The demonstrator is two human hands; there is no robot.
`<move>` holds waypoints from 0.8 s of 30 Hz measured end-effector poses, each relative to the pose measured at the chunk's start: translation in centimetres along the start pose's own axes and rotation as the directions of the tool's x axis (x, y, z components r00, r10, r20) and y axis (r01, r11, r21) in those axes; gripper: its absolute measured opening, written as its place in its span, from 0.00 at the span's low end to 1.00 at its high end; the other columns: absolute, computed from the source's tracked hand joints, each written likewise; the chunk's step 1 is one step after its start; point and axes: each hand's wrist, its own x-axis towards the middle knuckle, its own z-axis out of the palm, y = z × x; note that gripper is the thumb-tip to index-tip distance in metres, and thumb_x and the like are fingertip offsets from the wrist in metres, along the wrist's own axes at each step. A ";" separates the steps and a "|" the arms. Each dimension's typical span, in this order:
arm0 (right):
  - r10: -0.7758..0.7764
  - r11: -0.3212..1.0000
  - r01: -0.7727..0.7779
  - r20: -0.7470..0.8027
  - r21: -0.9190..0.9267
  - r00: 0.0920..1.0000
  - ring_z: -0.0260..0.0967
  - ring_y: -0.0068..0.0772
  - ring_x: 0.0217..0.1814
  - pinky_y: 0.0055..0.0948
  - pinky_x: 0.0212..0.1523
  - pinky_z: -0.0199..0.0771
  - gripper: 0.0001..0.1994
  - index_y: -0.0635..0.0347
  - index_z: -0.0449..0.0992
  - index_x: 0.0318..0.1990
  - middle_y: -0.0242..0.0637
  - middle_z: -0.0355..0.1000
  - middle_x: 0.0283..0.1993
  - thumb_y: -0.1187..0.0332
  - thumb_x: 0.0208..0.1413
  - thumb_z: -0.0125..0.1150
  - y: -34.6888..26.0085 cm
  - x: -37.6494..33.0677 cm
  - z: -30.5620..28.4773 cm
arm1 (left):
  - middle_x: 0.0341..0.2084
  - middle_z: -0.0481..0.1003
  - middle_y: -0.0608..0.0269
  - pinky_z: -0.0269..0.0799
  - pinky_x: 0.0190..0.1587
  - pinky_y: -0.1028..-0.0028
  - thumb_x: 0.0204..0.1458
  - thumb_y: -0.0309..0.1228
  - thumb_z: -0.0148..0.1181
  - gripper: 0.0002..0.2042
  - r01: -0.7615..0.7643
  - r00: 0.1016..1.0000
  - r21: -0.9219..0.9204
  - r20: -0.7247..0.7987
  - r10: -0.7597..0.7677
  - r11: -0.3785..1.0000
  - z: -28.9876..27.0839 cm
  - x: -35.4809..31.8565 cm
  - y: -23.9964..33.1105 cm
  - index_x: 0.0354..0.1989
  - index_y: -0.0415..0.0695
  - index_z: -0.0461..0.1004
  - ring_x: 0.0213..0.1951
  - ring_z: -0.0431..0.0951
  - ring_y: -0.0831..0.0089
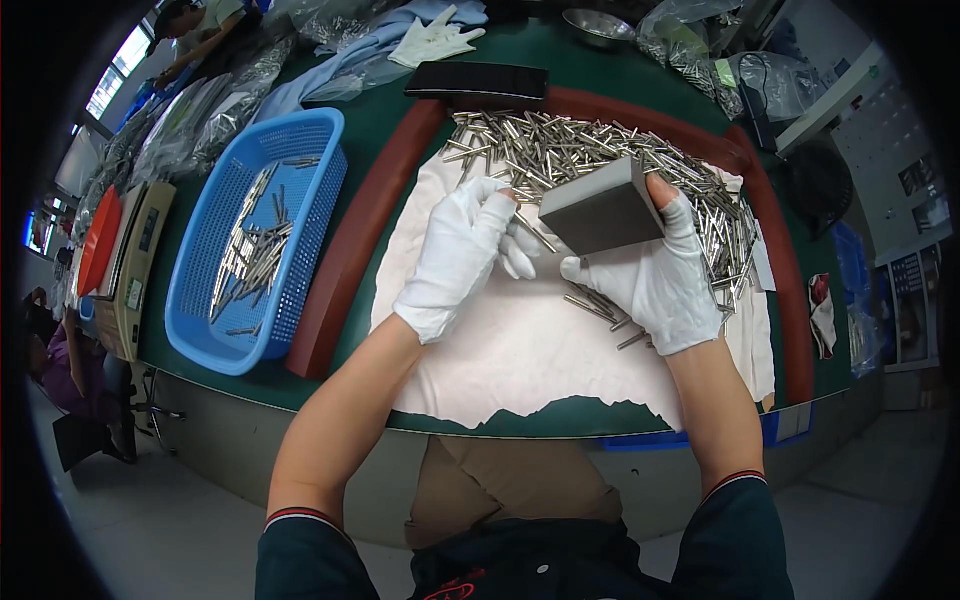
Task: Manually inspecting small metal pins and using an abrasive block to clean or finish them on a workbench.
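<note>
My left hand [462, 245], in a white glove with a bare fingertip showing, pinches a slim metal pin [537, 232] that slants down to the right. My right hand [668, 280], gloved likewise, grips a grey rectangular block [605, 212] between thumb and fingers, tilted above the cloth. The pin's free end is close to the block's left side; I cannot tell if they touch. Behind both hands spreads a big heap of similar metal pins [560, 145] on a pale pink cloth [500, 370]. Several more pins [605, 308] lie below the block, partly hidden by my right hand.
A reddish-brown raised border [365, 240] frames the cloth on the green table. To its left stands a blue basket [325, 190] holding pins, then a scale [145, 265] with an orange tray [100, 240]. A black phone-like device [477, 80] rests on the back border. Other people work at far left.
</note>
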 end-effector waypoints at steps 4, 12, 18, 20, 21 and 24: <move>0.018 0.999 -0.018 -0.022 0.032 1.000 0.66 0.44 0.57 0.52 0.50 0.71 0.22 0.52 0.72 0.51 0.44 0.68 0.56 0.48 0.56 0.57 0.8 0.3 0.5 | 0.24 0.75 0.60 0.70 0.24 0.79 0.64 0.37 0.44 0.13 -0.075 0.997 0.081 -0.012 0.077 0.994 0.6 -0.3 0.3 0.40 0.39 0.69 0.20 0.75 0.75; -0.048 0.997 0.053 -0.077 0.060 0.996 0.67 0.38 0.53 0.40 0.53 0.71 0.21 0.56 0.69 0.49 0.41 0.69 0.50 0.51 0.57 0.59 1.5 0.4 1.7 | 0.27 0.75 0.56 0.74 0.26 0.78 0.59 0.23 0.50 0.09 -0.079 0.997 -0.025 0.000 0.079 0.997 1.1 0.1 -0.6 0.45 0.35 0.62 0.24 0.78 0.72; -0.081 0.996 0.079 -0.075 -0.033 0.994 0.67 0.36 0.53 0.40 0.54 0.70 0.20 0.56 0.69 0.48 0.39 0.69 0.50 0.52 0.57 0.59 1.9 0.5 2.0 | 0.28 0.74 0.56 0.76 0.29 0.75 0.56 0.19 0.49 0.12 -0.102 0.995 -0.036 0.004 0.103 0.994 0.4 0.1 -1.1 0.48 0.37 0.60 0.27 0.79 0.70; -0.203 0.977 0.189 -0.149 -0.102 0.968 0.67 0.34 0.51 0.37 0.52 0.70 0.20 0.55 0.69 0.48 0.36 0.69 0.49 0.52 0.57 0.58 1.4 0.5 1.6 | 0.29 0.74 0.56 0.78 0.30 0.73 0.57 0.20 0.48 0.13 -0.063 0.998 -0.207 -0.035 0.057 0.976 0.4 0.3 -0.8 0.49 0.40 0.59 0.28 0.80 0.68; -0.214 0.968 0.196 -0.110 -0.154 0.971 0.67 0.32 0.50 0.36 0.51 0.70 0.19 0.55 0.69 0.48 0.34 0.70 0.48 0.51 0.57 0.58 1.0 0.5 1.3 | 0.36 0.73 0.55 0.79 0.36 0.72 0.60 0.28 0.46 0.12 -0.026 1.000 -0.146 -0.014 0.024 0.989 0.4 -0.1 -0.4 0.50 0.42 0.59 0.33 0.80 0.68; -0.248 0.962 0.231 -0.111 -0.148 0.962 0.68 0.33 0.51 0.37 0.51 0.71 0.20 0.55 0.69 0.48 0.35 0.70 0.48 0.51 0.57 0.58 0.6 0.7 0.9 | 0.39 0.73 0.52 0.79 0.37 0.71 0.62 0.28 0.45 0.10 0.030 0.999 -0.276 -0.015 -0.035 0.961 0.6 -0.3 0.1 0.49 0.41 0.60 0.35 0.81 0.64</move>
